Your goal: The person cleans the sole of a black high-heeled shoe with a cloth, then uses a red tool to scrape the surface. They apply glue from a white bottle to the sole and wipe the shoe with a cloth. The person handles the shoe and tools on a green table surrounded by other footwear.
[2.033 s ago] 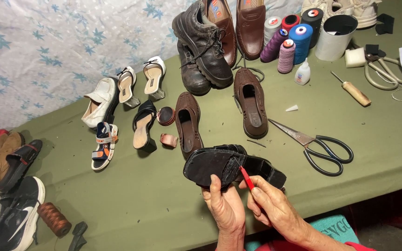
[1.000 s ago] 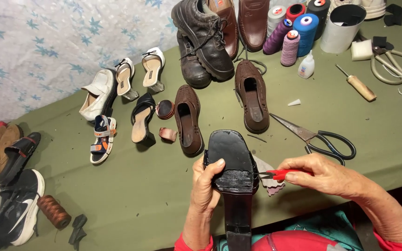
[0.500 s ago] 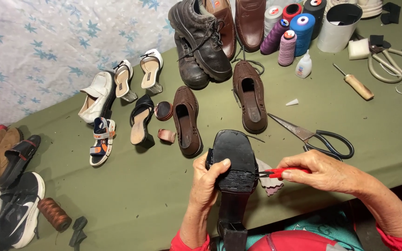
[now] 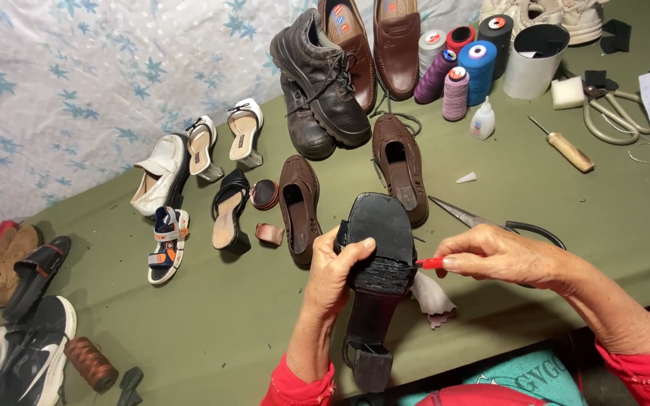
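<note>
Your left hand (image 4: 338, 272) is clamped around a black heeled shoe (image 4: 374, 278), sole turned up toward you, thumb pressed across the ball of the sole and the block heel pointing back at your lap. Your right hand (image 4: 499, 257) is pinched shut on a small red-handled tool (image 4: 430, 263), its tip touching the sole's right edge (just where the surface looks roughened). A scrap of pale cloth (image 4: 432, 299) lies on the green table (image 4: 566, 218) right beneath the shoe. Scissors (image 4: 490, 223) rest just behind your right hand, and a pair of brown slip-ons (image 4: 299, 203) sits beyond the shoe
</note>
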